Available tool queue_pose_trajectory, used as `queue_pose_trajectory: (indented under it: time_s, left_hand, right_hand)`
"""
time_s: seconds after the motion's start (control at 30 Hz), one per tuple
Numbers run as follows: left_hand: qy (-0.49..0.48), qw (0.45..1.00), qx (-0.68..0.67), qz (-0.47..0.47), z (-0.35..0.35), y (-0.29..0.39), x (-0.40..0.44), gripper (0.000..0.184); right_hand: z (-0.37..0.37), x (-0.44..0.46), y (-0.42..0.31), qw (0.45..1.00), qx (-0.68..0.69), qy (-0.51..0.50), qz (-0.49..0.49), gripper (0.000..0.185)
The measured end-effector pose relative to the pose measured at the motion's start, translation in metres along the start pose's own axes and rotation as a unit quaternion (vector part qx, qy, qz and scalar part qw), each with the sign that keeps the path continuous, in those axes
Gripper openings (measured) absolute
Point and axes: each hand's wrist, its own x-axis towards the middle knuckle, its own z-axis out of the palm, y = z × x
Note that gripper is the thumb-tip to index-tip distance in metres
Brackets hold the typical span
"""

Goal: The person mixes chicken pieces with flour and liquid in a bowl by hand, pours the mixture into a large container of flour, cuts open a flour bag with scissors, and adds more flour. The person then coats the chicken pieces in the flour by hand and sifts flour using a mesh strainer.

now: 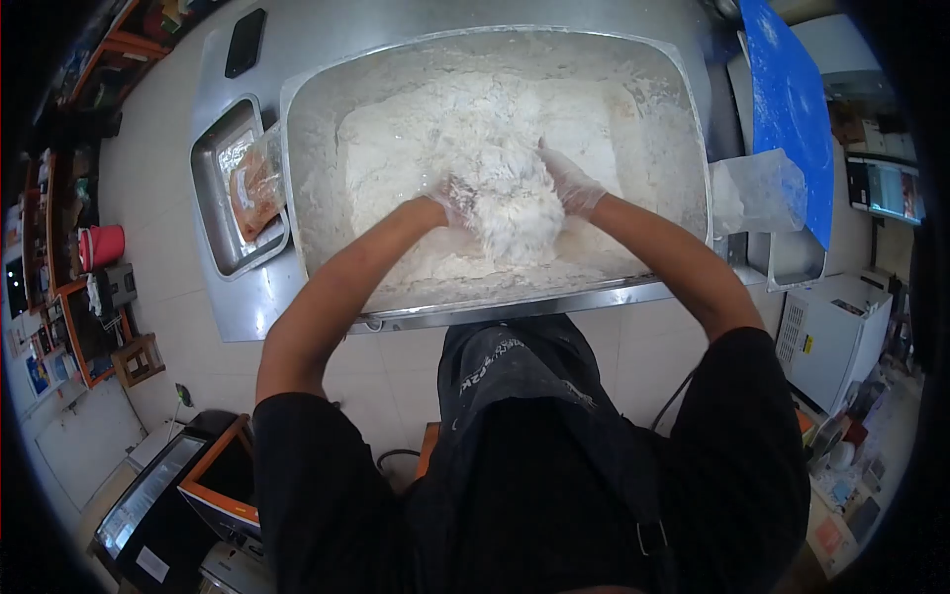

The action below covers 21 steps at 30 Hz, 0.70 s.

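Note:
A wide metal tub [696,129] stands before me with a bed of white flour [391,148] in it. My left hand [447,201] and my right hand [572,186], both in thin clear gloves, press in from either side of a heaped mass of flour-coated pieces [515,208]. The mass is raised between them, shaggy and blurred at its edges. What lies under the coating cannot be made out. Flour and the mass hide most of the left fingers; the right thumb points up and away from me.
Left of the tub, a small steel tray [205,163] holds a plastic bag with orange-brown contents [255,193]. A black phone [245,43] lies on the steel table [237,307]. To the right are a clear plastic bag [760,193] and a blue board [789,99].

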Motion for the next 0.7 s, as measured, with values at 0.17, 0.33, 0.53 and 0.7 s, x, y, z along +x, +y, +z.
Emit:
queue_pose_trajectory:
  time_s: [0.17, 0.33, 0.53, 0.7]
  left_hand:
    - [-0.035, 0.973, -0.226, -0.041, -0.036, -0.035, -0.047, 0.057]
    - [0.019, 0.959, -0.157, -0.237, -0.055, -0.074, -0.049, 0.052]
    - [0.107, 0.906, -0.372, -0.171, -0.009, -0.052, 0.004, 0.069]
    - [0.073, 0.71, -0.675, -0.188, -0.063, 0.023, -0.083, 0.077]
  right_hand:
    - [-0.005, -0.035, -0.063, 0.935, -0.338, -0.098, 0.047, 0.063]
    - [-0.043, 0.037, -0.112, 0.737, -0.676, 0.003, -0.011, 0.05]
    - [0.02, 0.048, -0.007, 0.81, -0.572, 0.065, -0.109, 0.056]
    - [0.081, -0.03, -0.056, 0.786, -0.61, 0.033, 0.094, 0.06]
